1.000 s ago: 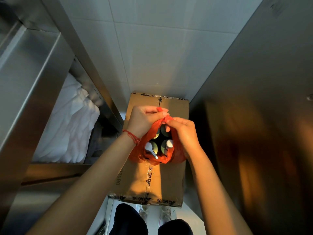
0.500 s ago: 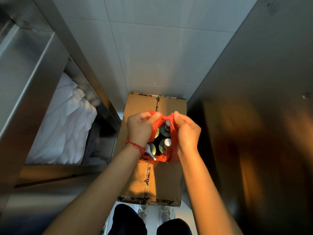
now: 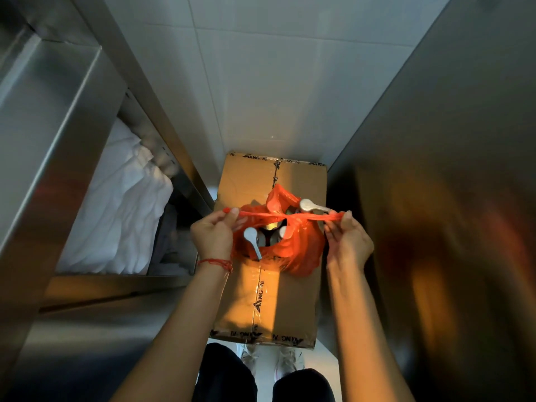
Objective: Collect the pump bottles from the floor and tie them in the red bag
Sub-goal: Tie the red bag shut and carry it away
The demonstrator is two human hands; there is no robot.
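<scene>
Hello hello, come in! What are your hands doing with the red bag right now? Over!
Left hand, right hand: each pulling a bag handle sideways. Red bag on cardboard box, pump bottles inside, tops poking out. Nothing blocking.

Hands [image 3: 282, 242] w/ taut red bag [image 3: 301, 250] handles

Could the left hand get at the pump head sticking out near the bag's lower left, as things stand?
Probably yes: the pump head pokes out uncovered right beside the left hand, but that hand would first have to release its red bag handle.

Thin glossy plastic bag [image 3: 301, 250] (cardboard box [image 3: 278, 303] matt).
</scene>
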